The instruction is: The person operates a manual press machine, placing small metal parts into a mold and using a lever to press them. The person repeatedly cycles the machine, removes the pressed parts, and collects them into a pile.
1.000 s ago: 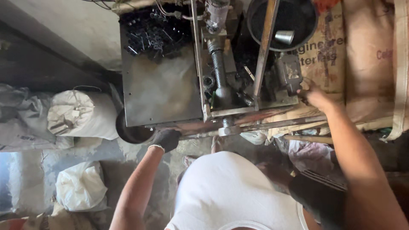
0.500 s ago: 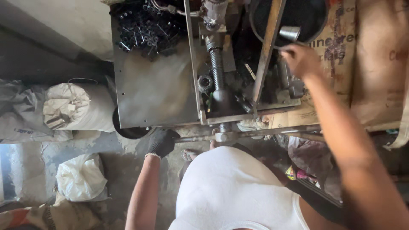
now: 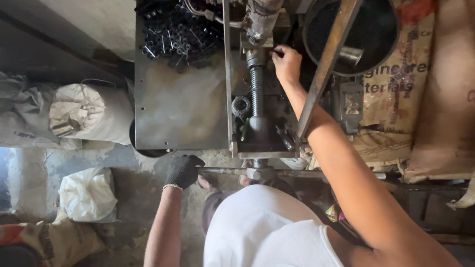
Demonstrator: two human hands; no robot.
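Seen from above, the person stands at a hand-operated screw press with a grey steel frame [image 3: 232, 99] in the upper middle of the frame. The left hand [image 3: 183, 170], in a dark knitted glove, is closed around the left end of the long horizontal steel crank bar [image 3: 222, 171] that crosses the lower middle of the picture; its grip is wrapped tight on the bar. The bare right hand [image 3: 287, 64] reaches up beside the vertical threaded steel screw [image 3: 256, 91], fingertips pressed together on a small dark piece [image 3: 278, 52] at the press head; what exactly the piece is cannot be told. This looks like the loading step: a part being set in place while the other hand waits on the handle. The next move would call for the fingers to come clear of the screw before the bar turns, and for the piece to sit squarely. A heap of small black metal parts [image 3: 180, 32] lies on the grey steel surface [image 3: 180, 109] at upper left, and a round black pan [image 3: 368, 29] sits at upper right. Tied white sacks [image 3: 81, 116] stand on the floor at left.
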